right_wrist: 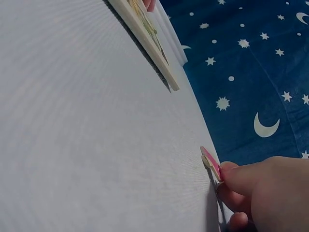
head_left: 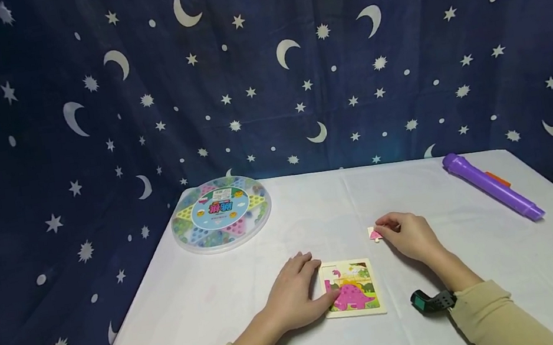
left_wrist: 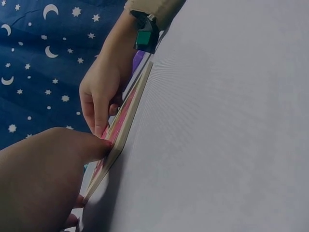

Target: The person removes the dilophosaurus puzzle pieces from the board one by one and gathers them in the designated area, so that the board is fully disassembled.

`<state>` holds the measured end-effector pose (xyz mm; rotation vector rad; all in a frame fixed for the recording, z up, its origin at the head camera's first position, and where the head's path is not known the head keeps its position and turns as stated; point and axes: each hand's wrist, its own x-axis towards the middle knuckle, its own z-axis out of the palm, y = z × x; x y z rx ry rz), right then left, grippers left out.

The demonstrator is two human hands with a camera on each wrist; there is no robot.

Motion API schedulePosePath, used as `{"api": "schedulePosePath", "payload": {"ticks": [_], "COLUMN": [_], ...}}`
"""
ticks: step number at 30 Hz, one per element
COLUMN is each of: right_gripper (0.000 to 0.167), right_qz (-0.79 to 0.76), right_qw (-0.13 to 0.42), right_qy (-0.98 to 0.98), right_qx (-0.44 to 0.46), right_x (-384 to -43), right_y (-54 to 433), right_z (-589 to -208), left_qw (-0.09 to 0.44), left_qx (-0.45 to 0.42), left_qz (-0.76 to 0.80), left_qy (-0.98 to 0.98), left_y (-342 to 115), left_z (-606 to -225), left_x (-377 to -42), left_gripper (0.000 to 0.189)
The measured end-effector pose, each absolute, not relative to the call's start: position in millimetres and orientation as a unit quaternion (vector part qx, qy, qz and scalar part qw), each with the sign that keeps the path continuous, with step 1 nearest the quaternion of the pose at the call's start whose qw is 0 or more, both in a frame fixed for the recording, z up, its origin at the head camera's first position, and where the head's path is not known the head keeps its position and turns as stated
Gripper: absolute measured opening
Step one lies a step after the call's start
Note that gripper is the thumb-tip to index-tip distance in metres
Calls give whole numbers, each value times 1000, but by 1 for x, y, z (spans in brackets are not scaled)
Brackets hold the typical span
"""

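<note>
A square wooden jigsaw puzzle (head_left: 353, 295) with a pink dinosaur lies in a pale frame in front of me. My left hand (head_left: 297, 294) rests at its left side, fingers extended by the upper left corner and thumb over the picture. In the left wrist view the thumb (left_wrist: 89, 147) presses on the board's face. Bare wood shows in the picture's upper part. To the right and farther back, my right hand (head_left: 412, 236) pinches a small pink-and-white puzzle piece (head_left: 374, 234) between thumb and fingers. The right wrist view shows this piece (right_wrist: 210, 163) close over the white cloth, its far side hidden by the fingertips.
A round, clear-lidded Chinese checkers set (head_left: 220, 213) sits at the back left of the white-covered table (head_left: 309, 209). At the back right lies a purple toy microphone-like tube (head_left: 493, 188) with an orange part. A dark blue curtain (head_left: 261, 67) with moons and stars hangs behind.
</note>
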<state>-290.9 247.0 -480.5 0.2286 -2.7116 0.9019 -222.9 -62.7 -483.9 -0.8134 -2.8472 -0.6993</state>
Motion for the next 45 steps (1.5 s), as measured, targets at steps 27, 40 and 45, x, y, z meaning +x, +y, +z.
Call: {"api": "schedulePosePath", "payload": {"ticks": [27,40,45], "right_gripper": [13,6,6], "right_qz": [302,321,323], "right_qw": [136,142,124], "right_qy": [-941,-928,-926], "right_qx": [74,121,150], "right_x": [-288,-283,-279], "right_y": [244,235,224], "right_z": [-478,-470,-464], "left_qw": [35,33,32], "left_qx": [-263,-264,-261], "left_qz": [-226,-224,-227], "left_qy": [-937,-938,-938], "left_y": [-63,-62,-63], "left_z": [-483,-484,-483], "left_x": [-223,-223,-222], "left_gripper": [74,75,74]}}
